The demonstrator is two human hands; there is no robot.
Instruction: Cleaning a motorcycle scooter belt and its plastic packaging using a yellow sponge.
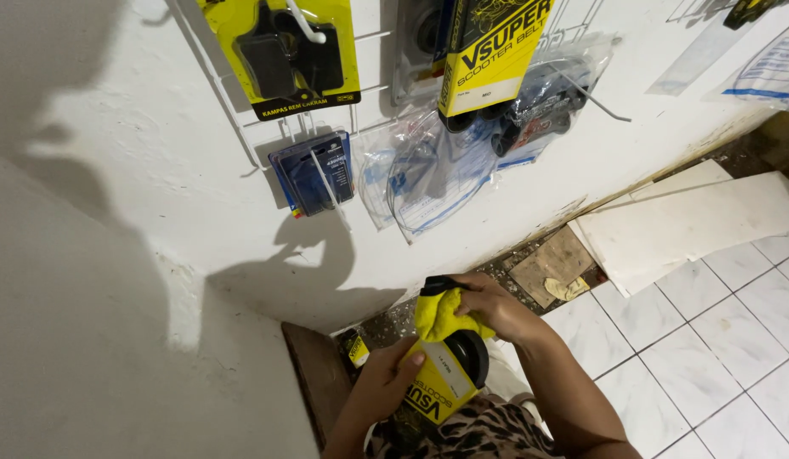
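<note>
Tiled floor (709, 340), belt pack (445, 378) in L hand (386, 387), cloth (441, 314) under R hand (496, 306)

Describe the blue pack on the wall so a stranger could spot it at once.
Start at the white wall with its wire rack of hanging packs. Below the big yellow pack of black pads at the upper left hangs the blue pack, on its own hook. It is small, dark blue and flat, the only blue one; the clear bags to its right are see-through.
</note>
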